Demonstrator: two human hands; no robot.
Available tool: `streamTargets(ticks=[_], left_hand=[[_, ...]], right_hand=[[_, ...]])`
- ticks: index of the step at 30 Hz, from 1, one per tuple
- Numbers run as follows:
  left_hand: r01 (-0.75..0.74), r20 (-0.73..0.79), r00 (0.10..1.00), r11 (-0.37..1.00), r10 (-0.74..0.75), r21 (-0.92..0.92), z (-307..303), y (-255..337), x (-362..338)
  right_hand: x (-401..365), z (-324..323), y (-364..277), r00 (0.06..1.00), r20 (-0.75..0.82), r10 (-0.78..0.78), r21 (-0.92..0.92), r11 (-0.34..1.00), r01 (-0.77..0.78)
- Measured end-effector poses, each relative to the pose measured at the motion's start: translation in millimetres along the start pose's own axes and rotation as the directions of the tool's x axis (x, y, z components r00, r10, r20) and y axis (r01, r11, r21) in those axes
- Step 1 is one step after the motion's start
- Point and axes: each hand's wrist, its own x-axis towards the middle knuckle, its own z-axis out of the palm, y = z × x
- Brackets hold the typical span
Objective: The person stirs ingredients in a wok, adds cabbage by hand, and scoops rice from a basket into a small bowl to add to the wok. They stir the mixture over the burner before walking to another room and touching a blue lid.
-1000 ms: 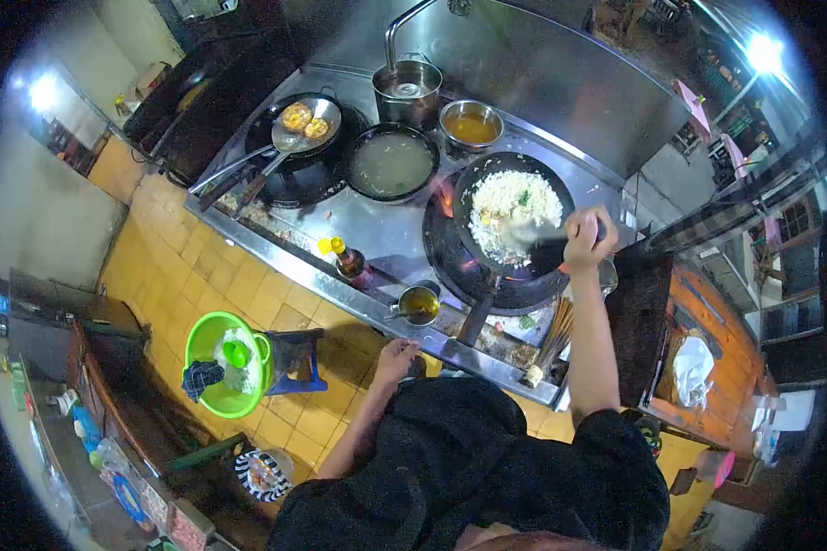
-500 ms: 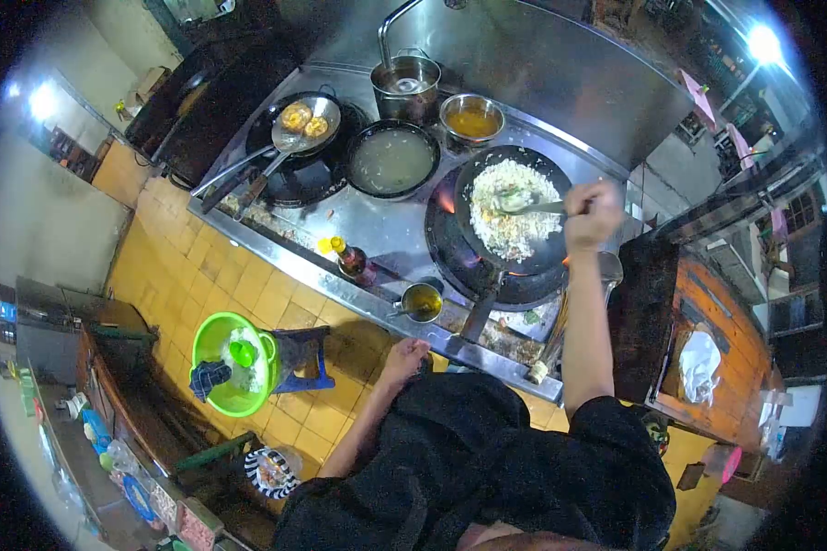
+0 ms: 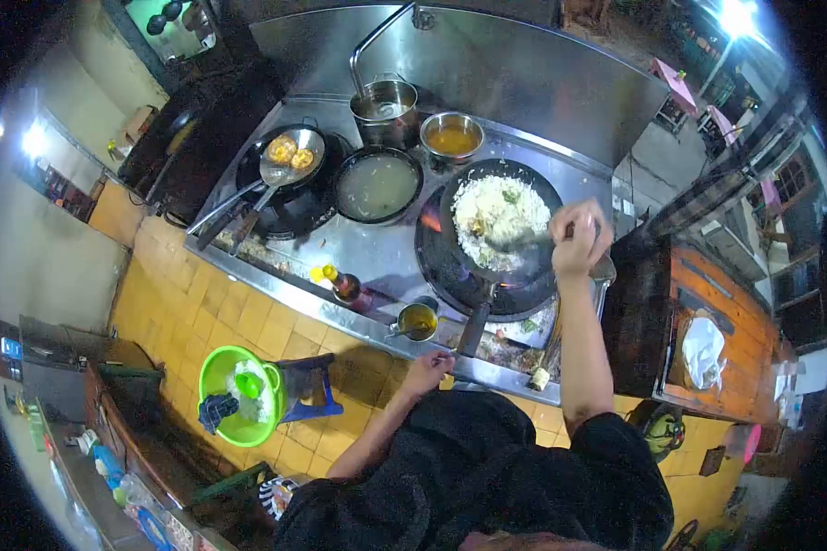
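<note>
My right hand [image 3: 579,241] is closed around the handle of a spatula, above the right side of a black wok [image 3: 553,191]. The spatula's head [image 3: 519,241] is smeared by motion among the white rice [image 3: 487,209] in the wok. Bits of green and brown show in the rice. Close to the end of the wok's handle [image 3: 474,329], my left hand [image 3: 427,373] hangs in front of the stove edge, apart from the handle. Its fingers are curled together, and what they hold, if anything, is hidden.
Beside the wok stand a pan of cloudy liquid [image 3: 377,204], a steel bowl of yellow liquid [image 3: 452,138] and a pot [image 3: 386,112]. Near the front edge are a bottle [image 3: 347,286] and an oil cup [image 3: 417,320]. A green basin [image 3: 213,367] sits at the left.
My left hand has moved right, closer to the wok handle. The spatula's head has swept from the middle of the rice toward the near right side. The whole view has shifted slightly.
</note>
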Motion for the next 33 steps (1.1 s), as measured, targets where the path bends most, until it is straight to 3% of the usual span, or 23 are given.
streamTargets(ticks=[3,5,7,8,10,11,13,15,17,19,21,22,23,25,26,27,29,30,32,33], left_hand=[[0.045,0.029,0.999,0.999,-0.045,-0.015,2,-11,6],[0.087,0.046,0.995,0.996,-0.089,0.035,0,-19,-6],[-0.098,0.072,0.993,0.993,0.093,0.07,-6,-11,-3],[0.049,0.047,0.998,0.999,-0.048,-0.022,-5,-10,-9],[0.057,0.011,0.998,0.997,-0.056,-0.05,-8,-21,-9],[0.067,-0.023,0.997,0.995,-0.069,-0.078,-9,-29,-13],[0.045,-0.039,0.998,0.992,-0.05,-0.117,-8,-22,-27],[-0.027,-0.082,0.997,0.986,0.014,-0.162,-12,-6,-21],[0.075,-0.14,0.987,0.997,-0.079,-0.031,-16,-6,-30],[0.058,-0.141,0.987,0.992,-0.073,-0.111,-17,-17,-30],[0.031,-0.149,0.987,0.982,-0.06,-0.188,-17,-26,-35],[0.049,-0.142,0.986,0.961,-0.091,-0.273,-17,-27,-38],[0.044,-0.138,0.985,0.932,-0.1,-0.36,-19,-22,-29],[0.036,-0.159,0.983,0.949,-0.09,-0.314,-16,-19,-35],[0.056,-0.141,0.985,0.948,-0.105,-0.312,-16,-16,-34],[0.066,-0.124,0.986,0.948,-0.109,-0.312,-17,-11,-28],[0.111,-0.052,0.99,0.954,-0.131,-0.278,-11,-17,-29],[0.046,-0.007,0.999,0.971,-0.049,-0.235,-9,-27,-22],[-0.121,0.127,0.982,0.98,0.142,-0.16,-9,-47,15],[-0.105,0.137,0.982,0.982,0.128,-0.16,-4,-32,8]], right_hand=[[-26,-21,30,0.999,0.053,-0.014,0.001,1.0,0.014],[-9,-24,27,0.987,0.152,-0.059,-0.155,0.984,0.083],[-1,-24,22,0.989,0.123,-0.078,-0.14,0.986,0.095],[-1,-27,20,0.978,0.15,-0.146,-0.167,0.971,0.171],[-1,-31,28,0.929,0.249,-0.275,-0.213,0.92,0.33],[5,-30,37,0.931,0.248,-0.267,-0.211,0.923,0.321],[24,-15,32,0.98,0.178,-0.084,0.015,0.996,0.083],[36,-4,24,0.987,0.15,-0.06,-0.036,0.997,0.066],[25,-7,43,0.996,0.081,-0.042,0.203,0.979,0.024],[25,2,57,0.999,0.018,-0.046,0.16,0.986,0.043],[46,14,37,0.999,0.024,0.042,-0.012,0.999,-0.042],[49,21,22,0.992,-0.065,0.112,0.066,0.992,-0.107],[51,29,23,0.994,-0.057,0.095,0.077,0.993,-0.09],[28,27,30,0.951,-0.203,0.232,0.225,0.957,-0.185],[19,20,50,0.997,-0.079,0.001,0.165,0.986,0.012],[29,20,52,0.996,-0.09,-0.003,0.156,0.988,0.017],[45,20,39,0.997,0.04,0.072,0.049,0.996,-0.074],[47,25,13,0.995,0.02,0.098,-0.017,0.995,-0.098],[28,18,25,0.998,0.018,0.064,0.052,0.997,-0.065],[4,10,32,0.997,0.004,0.074,0.109,0.991,-0.074]])
